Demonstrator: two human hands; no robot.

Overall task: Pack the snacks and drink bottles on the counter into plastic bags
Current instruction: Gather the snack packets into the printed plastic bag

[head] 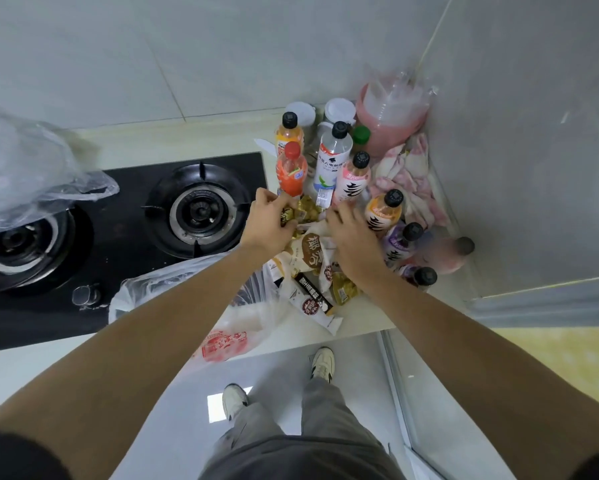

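Both hands were down in the snack pile at the centre of the counter [360, 317]: the left hand [270, 220] had its fingers curled round small gold-wrapped snacks [306, 211] at about eleven o'clock in the heap, while the right hand [351, 237] lay over the white wrappers at one o'clock, fingers bent, though whether it pinched anything I could not tell. The drink bottles [332, 161] stood upright from twelve round to three o'clock, touching the pile's edge, the orange one [291, 171] just beyond the left knuckles. A clear plastic bag [187, 289] sagged open at eight o'clock, partly over the gas hob [118, 237]. Best handled, I'd judge, by gathering a firm handful, lifting clear of the bottles so none toppled, and holding the bag's mouth open first.
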